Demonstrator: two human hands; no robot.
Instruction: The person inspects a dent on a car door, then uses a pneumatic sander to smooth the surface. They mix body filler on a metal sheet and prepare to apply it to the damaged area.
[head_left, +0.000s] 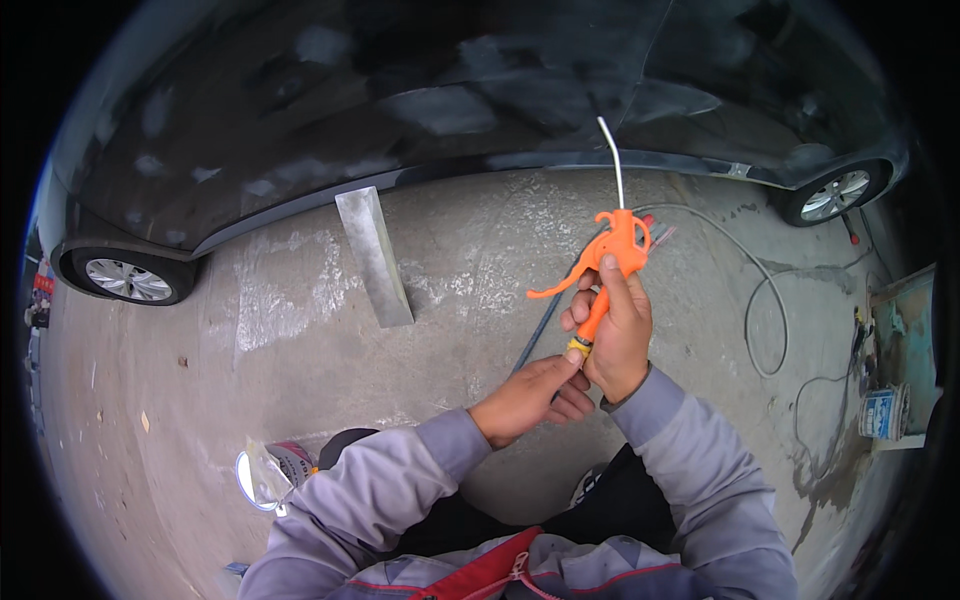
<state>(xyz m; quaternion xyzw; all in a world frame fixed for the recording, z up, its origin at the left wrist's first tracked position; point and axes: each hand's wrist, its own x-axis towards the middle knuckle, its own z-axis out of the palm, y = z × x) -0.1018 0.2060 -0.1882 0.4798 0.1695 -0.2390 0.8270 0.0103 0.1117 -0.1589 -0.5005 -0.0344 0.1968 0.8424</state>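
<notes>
My right hand (622,330) is closed round the orange handle of an air blow gun (624,240). Its thin bent metal nozzle points up toward the dark car, and its trigger lever sticks out to the left. Just below, my left hand (525,400) pinches the yellow hose fitting (577,347) at the base of the handle. A dark air hose (537,335) shows on the floor behind my hands; its link to the fitting is hidden by my fingers.
The dark car (330,110), with patchy grey areas, spans the far side. A long grey block (375,260) stands before it. Grey hose (785,335) loops at right, near a bucket (882,413) and a worn greenish cabinet (910,325). An open can (285,468) sits lower left.
</notes>
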